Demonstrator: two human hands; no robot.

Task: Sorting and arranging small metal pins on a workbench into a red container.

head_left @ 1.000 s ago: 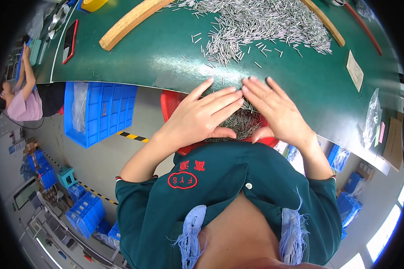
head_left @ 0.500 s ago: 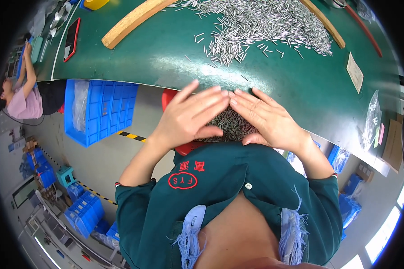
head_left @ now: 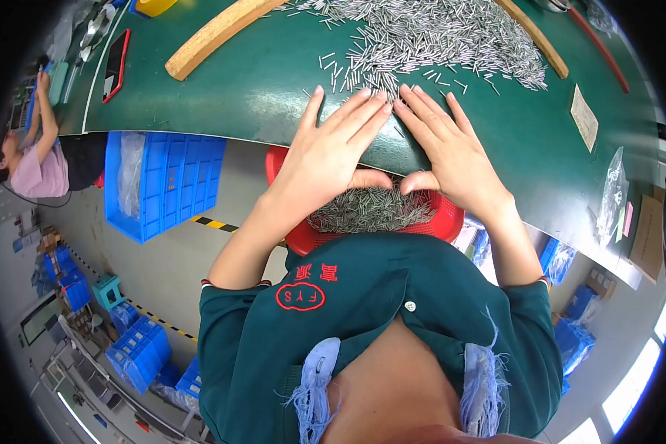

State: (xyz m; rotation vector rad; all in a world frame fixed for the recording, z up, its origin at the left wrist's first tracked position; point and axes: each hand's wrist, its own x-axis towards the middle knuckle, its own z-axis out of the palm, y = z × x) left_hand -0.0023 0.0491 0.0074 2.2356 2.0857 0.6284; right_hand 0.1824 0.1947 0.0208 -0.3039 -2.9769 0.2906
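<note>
Two hands lie flat at the near edge of the green surface, both open and holding nothing. Nearest to the person, a red basket sits just under that edge, and it already has a heap of small metal pins inside. The left hand and the right hand are side by side with palms down. Their fingers are straight and a little spread, pointing away from the body, and the index fingertips almost meet. The thumbs are tucked over the edge, above the basket, so the two hands make a kind of scoop. Both forearms come up from the body and the wrists are bent a little.

To do this step well, I think the palms should stay pressed on the surface and close together, so no pin slips between them, and the pull should go straight over the basket.

Farther away, just beyond the fingertips, lies the big pile of loose pins. A wooden bar lies to the left of it.
</note>
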